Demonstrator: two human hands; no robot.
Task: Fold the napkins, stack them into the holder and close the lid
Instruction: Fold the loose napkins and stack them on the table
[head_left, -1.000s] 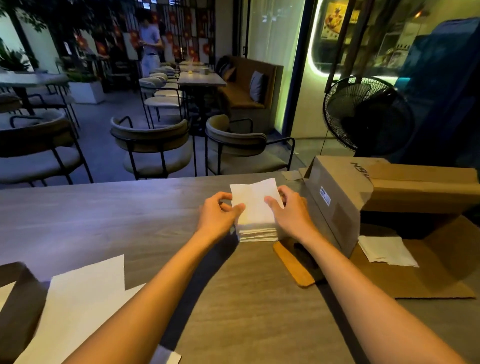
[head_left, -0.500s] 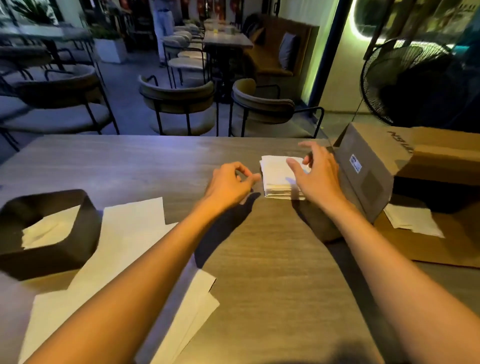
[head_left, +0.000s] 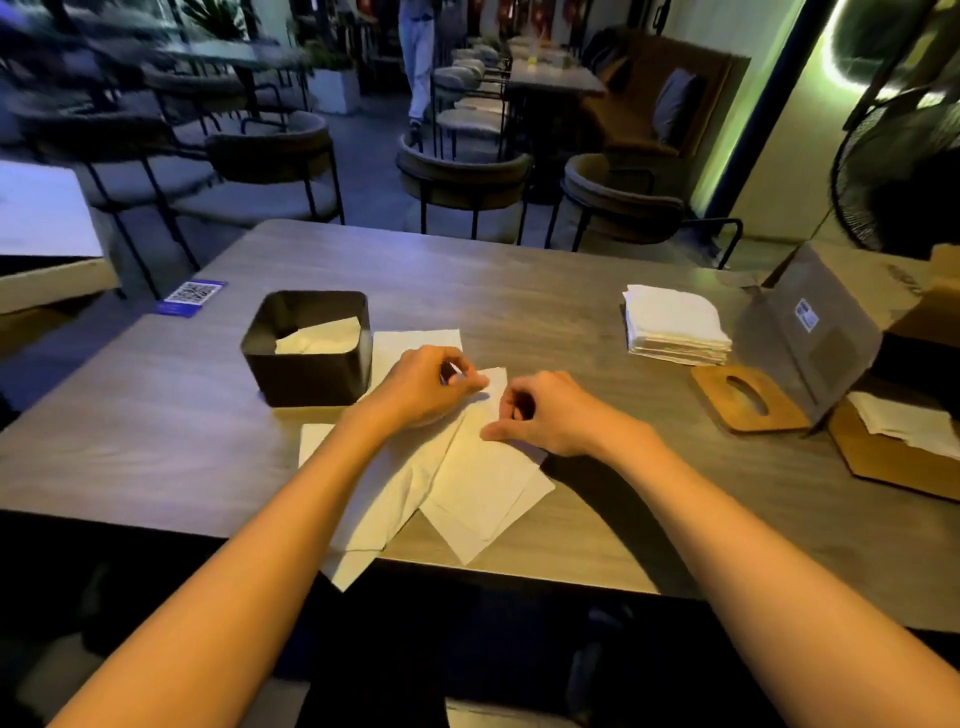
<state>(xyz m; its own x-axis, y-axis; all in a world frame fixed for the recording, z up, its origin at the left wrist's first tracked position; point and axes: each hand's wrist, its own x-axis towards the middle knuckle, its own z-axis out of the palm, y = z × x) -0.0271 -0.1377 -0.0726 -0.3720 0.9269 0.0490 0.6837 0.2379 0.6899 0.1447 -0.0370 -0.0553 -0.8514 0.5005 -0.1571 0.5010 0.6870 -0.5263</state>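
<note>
Fingers curled, both sets, and I'm pinching at the far corner of the top napkin (head_left: 483, 483) in the loose pile near the table's (head_left: 519, 291) front edge. Left hand (head_left: 423, 387) comes in from the left, knuckles up, thumb and forefinger closed on the paper's far corner. Right hand (head_left: 545, 413) sits just beside it, wrist low on the wood, thumb pressed flat on the sheet and the other fingers tucked in; whether they've actually got paper I can't tell. Both forearms reach straight out from the near edge, angling toward each other. Unfolded napkins fan under my hands, one corner hanging off the front edge. Just left of my left hand, the black holder (head_left: 309, 358) stands open with a napkin inside. Toward the right side, the folded stack (head_left: 675, 325) waits, and nearer me the wooden lid (head_left: 745, 400) lies flat beside the cardboard box (head_left: 826, 322).
</note>
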